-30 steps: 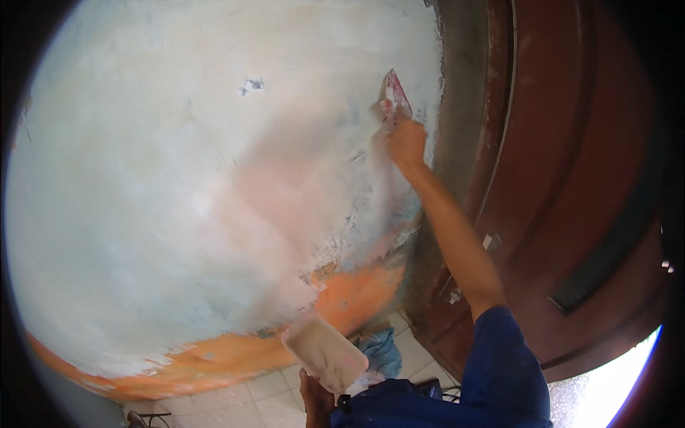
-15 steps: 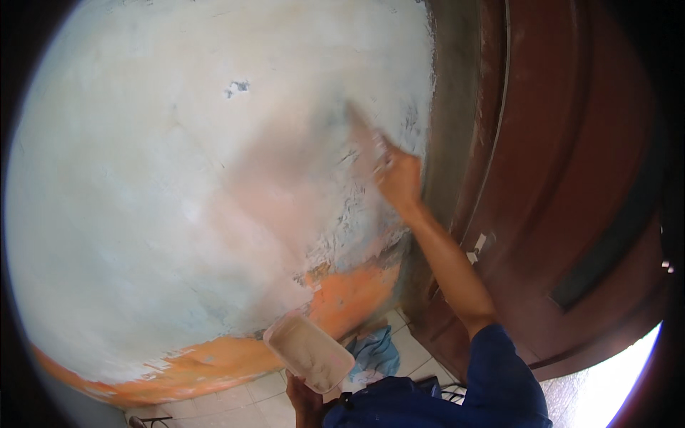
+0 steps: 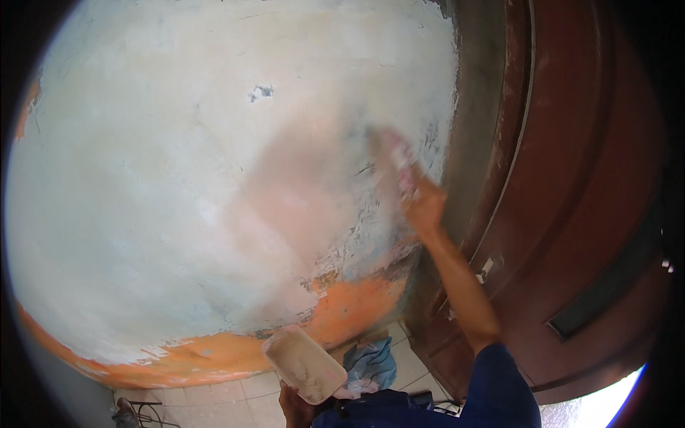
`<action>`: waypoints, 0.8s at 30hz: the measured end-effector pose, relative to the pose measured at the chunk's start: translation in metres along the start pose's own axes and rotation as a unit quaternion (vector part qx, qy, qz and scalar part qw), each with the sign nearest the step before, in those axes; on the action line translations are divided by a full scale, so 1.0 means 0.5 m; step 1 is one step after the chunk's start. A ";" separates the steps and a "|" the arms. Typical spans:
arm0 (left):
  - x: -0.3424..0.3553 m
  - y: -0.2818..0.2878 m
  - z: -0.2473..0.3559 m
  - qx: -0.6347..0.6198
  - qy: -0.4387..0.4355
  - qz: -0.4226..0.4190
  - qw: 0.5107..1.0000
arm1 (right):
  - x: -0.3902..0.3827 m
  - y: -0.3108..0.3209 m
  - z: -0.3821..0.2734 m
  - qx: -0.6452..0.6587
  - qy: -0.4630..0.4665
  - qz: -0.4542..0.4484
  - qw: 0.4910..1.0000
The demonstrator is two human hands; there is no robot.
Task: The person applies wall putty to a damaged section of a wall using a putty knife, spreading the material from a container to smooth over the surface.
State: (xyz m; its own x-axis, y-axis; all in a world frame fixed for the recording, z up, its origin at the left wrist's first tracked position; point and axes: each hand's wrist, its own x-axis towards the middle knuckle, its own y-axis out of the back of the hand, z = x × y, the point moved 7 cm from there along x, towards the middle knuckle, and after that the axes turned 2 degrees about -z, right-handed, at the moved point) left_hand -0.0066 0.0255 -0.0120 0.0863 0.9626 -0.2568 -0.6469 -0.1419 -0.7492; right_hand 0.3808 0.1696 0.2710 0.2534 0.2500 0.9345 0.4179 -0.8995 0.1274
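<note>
My right hand (image 3: 426, 207) reaches up to the wall and is closed on a putty-smeared trowel (image 3: 399, 158). Motion blurs the tool, so its exact shape is unclear; it lies at or very near the wall's right part. At the bottom, my left hand (image 3: 296, 406) grips the lower left side of a pale rectangular tub (image 3: 274, 347), tilted toward me. Light beige putty (image 3: 307, 367) coats its inside. The wall (image 3: 164, 164) is covered in whitish, patchy filler, with rough grey marks below my right hand and bare orange paint (image 3: 357, 303) along the bottom.
A reddish-brown door (image 3: 564, 164) and its grey frame edge (image 3: 474, 107) stand close on the right. On the white tiled floor (image 3: 260, 410) lies a crumpled blue cloth (image 3: 373, 362) below the wall. Dark thin metal legs (image 3: 146, 412) show at the lower left.
My right hand has drawn the trowel slightly down along the wall, changing its angle. The whole view has shifted a little left, while my left hand keeps holding the tub.
</note>
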 end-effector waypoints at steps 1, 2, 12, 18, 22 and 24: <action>0.015 0.049 -0.003 0.009 -0.012 -0.015 1.000 | 0.044 0.016 -0.002 -0.047 0.001 0.026 0.999; 0.022 0.076 -0.003 0.018 -0.023 -0.029 0.999 | 0.079 0.024 0.003 -0.094 0.001 0.051 0.994; 0.003 0.080 0.042 0.350 -0.068 0.040 0.933 | -0.070 -0.089 0.019 -0.092 0.056 -0.182 0.977; 0.071 0.131 0.037 0.195 -0.020 -0.034 0.980 | 0.048 0.013 0.031 -0.146 -0.056 0.009 0.988; 0.063 0.045 0.067 0.096 0.037 -0.024 0.994 | 0.132 0.002 0.021 -0.173 -0.023 0.023 0.984; 0.069 0.045 0.081 0.087 0.046 -0.015 0.995 | 0.142 -0.042 0.018 -0.200 -0.039 -0.045 0.978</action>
State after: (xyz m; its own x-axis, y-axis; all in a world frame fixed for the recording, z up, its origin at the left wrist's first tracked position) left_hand -0.0488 0.0647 -0.0132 0.1722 0.9395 -0.2962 -0.7632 -0.0629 -0.6431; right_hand 0.3977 0.2091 0.3316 0.3027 0.3473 0.8876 0.0698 -0.9368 0.3428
